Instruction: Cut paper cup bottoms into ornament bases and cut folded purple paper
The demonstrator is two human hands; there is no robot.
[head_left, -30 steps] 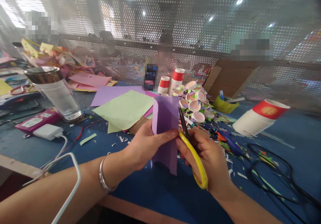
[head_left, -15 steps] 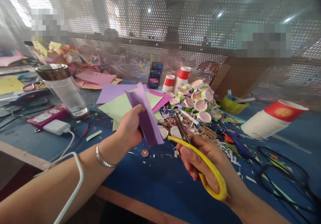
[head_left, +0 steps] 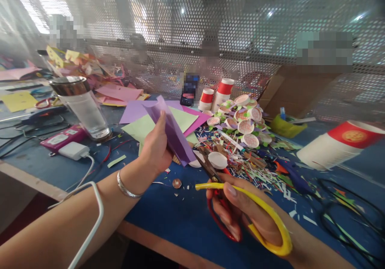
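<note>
My left hand [head_left: 156, 146] pinches a folded sheet of purple paper [head_left: 174, 134], held tilted above the table. In my right hand [head_left: 240, 204] is a pair of scissors [head_left: 214, 177] with one yellow handle and one red handle. The scissor blades are parted a little, and their tips reach close to the lower right edge of the purple paper; whether they touch it I cannot tell. Behind the left hand lie sheets of light green paper [head_left: 135, 129] and magenta paper [head_left: 197, 125]. A white paper disc [head_left: 217, 160] lies just beyond the blades.
Small cup pieces with green paper [head_left: 245, 126] form a heap among scraps. Stacked paper cups [head_left: 339, 145] lean at right, near black cable [head_left: 327, 217]. A glass bottle [head_left: 86, 110] and a purple power strip [head_left: 64, 136] stand left. A phone [head_left: 189, 90] leans at the back.
The scissors have turned so the red handle shows and the blades point toward the purple paper. My left thumb has straightened along the paper. The view has shifted slightly.
</note>
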